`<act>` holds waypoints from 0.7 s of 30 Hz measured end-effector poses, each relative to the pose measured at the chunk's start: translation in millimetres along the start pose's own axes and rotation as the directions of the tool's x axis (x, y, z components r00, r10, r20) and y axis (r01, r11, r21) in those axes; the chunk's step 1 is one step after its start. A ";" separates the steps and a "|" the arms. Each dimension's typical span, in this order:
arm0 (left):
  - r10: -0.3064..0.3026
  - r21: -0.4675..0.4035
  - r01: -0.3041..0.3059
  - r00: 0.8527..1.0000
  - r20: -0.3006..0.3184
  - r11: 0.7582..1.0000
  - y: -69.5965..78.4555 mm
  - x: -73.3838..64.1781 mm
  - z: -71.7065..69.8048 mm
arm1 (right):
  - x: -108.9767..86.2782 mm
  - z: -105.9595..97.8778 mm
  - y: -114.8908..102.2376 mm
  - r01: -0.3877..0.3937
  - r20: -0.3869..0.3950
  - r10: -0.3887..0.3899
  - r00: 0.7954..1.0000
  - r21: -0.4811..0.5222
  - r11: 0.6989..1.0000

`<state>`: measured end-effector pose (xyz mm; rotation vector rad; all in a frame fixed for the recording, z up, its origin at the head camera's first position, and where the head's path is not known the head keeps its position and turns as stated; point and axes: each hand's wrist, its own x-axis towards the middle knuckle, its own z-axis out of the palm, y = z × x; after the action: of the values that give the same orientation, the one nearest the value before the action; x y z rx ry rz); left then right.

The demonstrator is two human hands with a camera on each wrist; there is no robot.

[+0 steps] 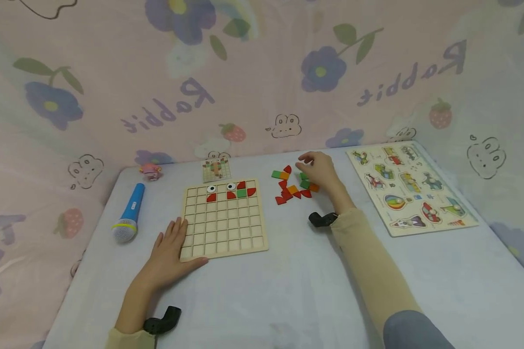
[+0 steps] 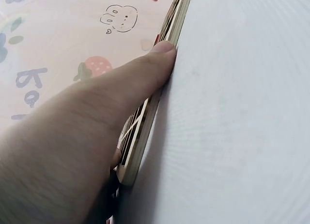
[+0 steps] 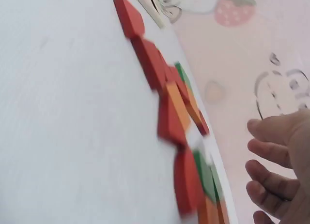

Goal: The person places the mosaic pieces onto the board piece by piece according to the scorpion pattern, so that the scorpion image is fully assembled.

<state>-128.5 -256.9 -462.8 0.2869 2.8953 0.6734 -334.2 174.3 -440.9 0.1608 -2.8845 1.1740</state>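
My left hand point(image 1: 168, 259) rests flat at the lower left corner of a wooden grid board point(image 1: 229, 228), fingers straight along its left side and thumb along its front edge. In the left wrist view that thumb point(image 2: 145, 69) lies against the board's edge. On the board's upper rows sit two eye tiles, several red quarter-round tiles and a green square tile point(image 1: 241, 193). My right hand point(image 1: 323, 169) hovers over the far right of a loose pile of red, green and orange tiles point(image 1: 286, 193). Its fingers are spread and loosely bent, with nothing between them in the right wrist view.
A small pattern card point(image 1: 216, 169) lies behind the grid board. To the left are a blue toy microphone point(image 1: 131, 211) and a small pink toy point(image 1: 150, 171). A picture peg puzzle point(image 1: 412, 189) lies at the right. A printed curtain rises behind the table.
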 end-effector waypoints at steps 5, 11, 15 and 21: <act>-0.002 0.005 0.002 1.000 -0.011 1.000 -1.1 -0.1 1.8 | 14.4 19.3 -15.3 0.003 0.064 -0.002 0.998 -0.016 1.000; -0.001 -0.009 0.001 1.000 0.001 1.000 -2.4 1.3 4.9 | 19.5 30.9 -11.5 -0.033 0.067 0.038 0.997 -0.070 0.997; -0.004 -0.009 0.004 1.000 0.001 1.000 -3.1 2.2 5.1 | 20.4 28.1 -7.8 -0.023 0.062 0.027 0.998 -0.067 0.997; -0.009 -0.009 0.009 1.000 0.000 1.000 -5.8 2.6 3.1 | 19.4 19.3 -5.7 -0.025 0.089 0.031 0.996 -0.068 0.997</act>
<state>-131.2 -260.2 -468.5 0.2732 2.8908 0.6846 -352.5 155.2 -449.6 0.1774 -3.0087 1.1000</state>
